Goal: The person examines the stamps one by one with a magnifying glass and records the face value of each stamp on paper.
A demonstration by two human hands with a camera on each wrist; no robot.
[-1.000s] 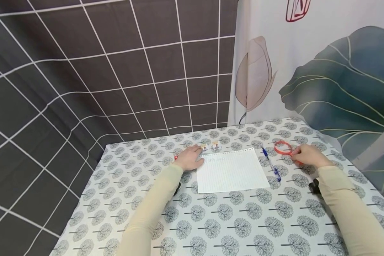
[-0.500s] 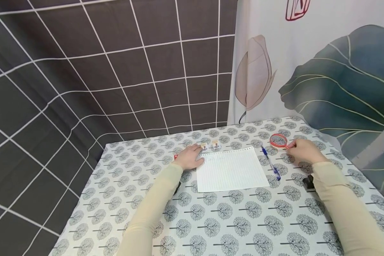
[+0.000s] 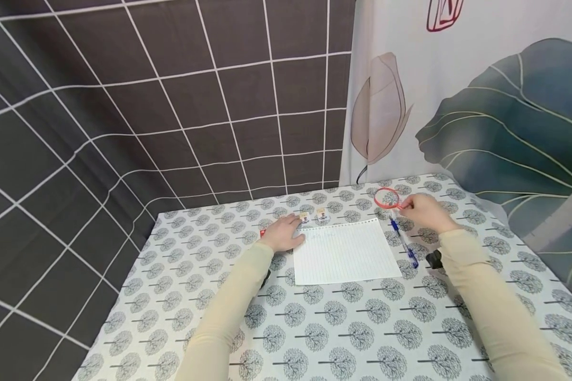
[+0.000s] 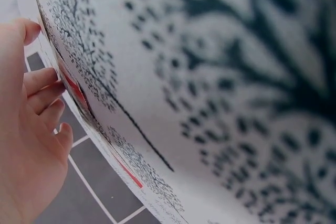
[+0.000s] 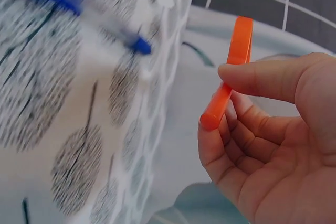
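My right hand (image 3: 424,212) pinches the handle of an orange-red magnifying glass (image 3: 387,207), its round frame pointing left above the back of the table. The right wrist view shows the thumb and index finger on the orange handle (image 5: 215,111), the other fingers curled below. My left hand (image 3: 282,235) rests on the table at the upper left corner of a lined sheet of paper (image 3: 345,256), fingers extended. A small red item (image 3: 262,233) peeks out beside that hand, mostly hidden by it. Faint writing runs along the paper's top edge.
A blue pen (image 3: 404,242) lies to the right of the paper. Two small picture cards (image 3: 322,215) lie behind its top edge. The tablecloth (image 3: 209,296) has a tree print. A dark grid curtain (image 3: 181,106) and a floral curtain (image 3: 515,121) hang behind.
My right hand has carried the magnifying glass leftward and toward the back, from right of the pen to beyond the pen's top end. The left hand has stayed in place.
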